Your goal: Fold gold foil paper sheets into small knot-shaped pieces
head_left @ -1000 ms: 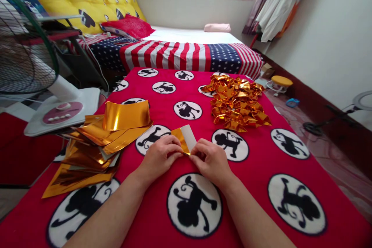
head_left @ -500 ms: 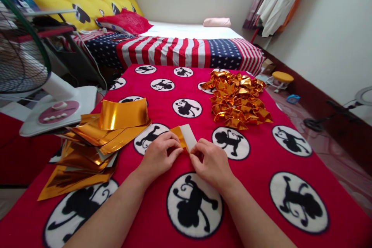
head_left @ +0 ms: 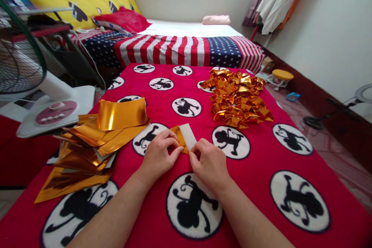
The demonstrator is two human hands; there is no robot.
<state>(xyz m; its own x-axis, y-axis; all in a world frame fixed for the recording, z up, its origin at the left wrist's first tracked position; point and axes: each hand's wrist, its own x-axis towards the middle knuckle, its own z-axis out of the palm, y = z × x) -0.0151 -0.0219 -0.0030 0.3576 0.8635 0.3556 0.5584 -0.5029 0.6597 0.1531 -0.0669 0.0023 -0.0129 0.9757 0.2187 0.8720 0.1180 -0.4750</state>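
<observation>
Gold on one part and white on the other, the sheet (head_left: 186, 137) lies on the red bench (head_left: 190, 86). The left hand (head_left: 162, 152) is pinching its gold side between thumb and finger, and the right hand (head_left: 208, 162) is pinching its near right edge. To the left of the sheet there is a loose stack (head_left: 94, 139) of gold papers. Beyond the sheet, to the right, is a pile (head_left: 236, 97) of folded gold pieces.
</observation>
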